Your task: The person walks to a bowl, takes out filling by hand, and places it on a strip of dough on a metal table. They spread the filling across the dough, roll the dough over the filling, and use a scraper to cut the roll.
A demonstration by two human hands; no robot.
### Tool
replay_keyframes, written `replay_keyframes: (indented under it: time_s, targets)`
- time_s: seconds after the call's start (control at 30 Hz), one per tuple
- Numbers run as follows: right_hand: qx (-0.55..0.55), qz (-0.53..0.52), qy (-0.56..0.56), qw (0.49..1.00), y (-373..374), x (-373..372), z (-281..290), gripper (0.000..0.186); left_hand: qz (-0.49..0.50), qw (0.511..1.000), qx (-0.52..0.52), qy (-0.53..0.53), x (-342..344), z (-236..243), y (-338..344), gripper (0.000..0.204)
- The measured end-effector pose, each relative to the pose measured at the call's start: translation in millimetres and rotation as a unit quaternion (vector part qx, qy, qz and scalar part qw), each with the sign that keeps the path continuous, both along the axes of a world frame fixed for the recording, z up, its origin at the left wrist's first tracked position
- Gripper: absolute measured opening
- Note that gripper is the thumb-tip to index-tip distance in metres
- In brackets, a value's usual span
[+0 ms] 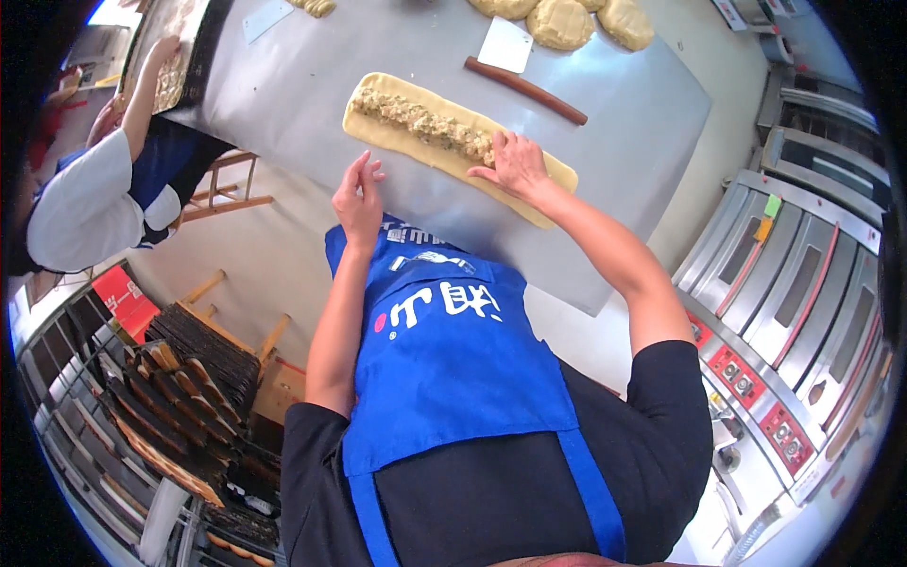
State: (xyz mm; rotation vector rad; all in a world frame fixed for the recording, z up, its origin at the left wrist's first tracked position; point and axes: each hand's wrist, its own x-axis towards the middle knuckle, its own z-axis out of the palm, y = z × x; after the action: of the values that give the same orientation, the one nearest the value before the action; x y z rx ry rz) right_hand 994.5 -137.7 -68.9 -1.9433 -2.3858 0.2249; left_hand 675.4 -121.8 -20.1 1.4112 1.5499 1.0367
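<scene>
- The dough strip [416, 147] is laid flat and slantwise on the metal table [302, 104], in front of the body.
- The filling [420, 120] is best pressed lightly along the middle in an even line, with bare margins kept on both long sides; the right end is not yet covered.
- The filling's right end is touched by the right hand [518, 165], thumb spread from bent fingers; whether anything is gripped cannot be told, its palm being hidden.
- The left hand [359, 203] is held half open near the strip's lower edge, fingers loosely curled, nothing seen in it.
</scene>
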Motion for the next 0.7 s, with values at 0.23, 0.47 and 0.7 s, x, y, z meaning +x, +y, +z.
replay_keyframes:
  time_s: [0.23,0.47,0.7]
  targets:
    - [-0.055,-0.002,0.019,0.998,44,-25,13,0.065,0.023,0.999,0.018,0.023,-30,1,16,0.022]
    - [0.049,-0.007,-0.015,0.999,73,-101,43,0.083,0.028,0.999,-0.035,-0.004,-97,59,35,0.025]
    - [0.012,0.019,-0.026,0.999,96,-130,74,0.085,0.08,0.996,-0.007,-0.044,-126,79,37,0.024]
